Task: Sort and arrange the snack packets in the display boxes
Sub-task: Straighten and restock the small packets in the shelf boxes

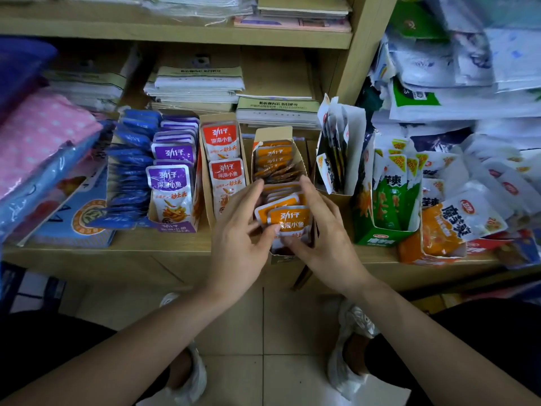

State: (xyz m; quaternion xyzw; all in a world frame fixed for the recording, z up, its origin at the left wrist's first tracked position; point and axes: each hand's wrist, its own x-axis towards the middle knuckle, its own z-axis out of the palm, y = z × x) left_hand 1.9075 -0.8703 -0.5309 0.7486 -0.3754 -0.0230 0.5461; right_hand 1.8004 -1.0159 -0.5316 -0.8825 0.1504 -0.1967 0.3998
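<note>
Both hands are at the front end of the orange box (273, 133), mid-shelf (164, 244). The left hand (243, 230) curls in from the left, thumb pressed on the face of the front orange packets (289, 221). The right hand (328, 230) cups them from the right, thumb tucked under the lower edge. So that front bunch is clamped between the two hands, upright inside the box. This looks like the squaring-up step for the orange row. The rear packets (275, 171) lie loose and tilted. Next, I'd say: ease the bunch back level, then straighten the rear ones. The red box (224, 159) and purple box (175, 186) stand just beside, filled.
</note>
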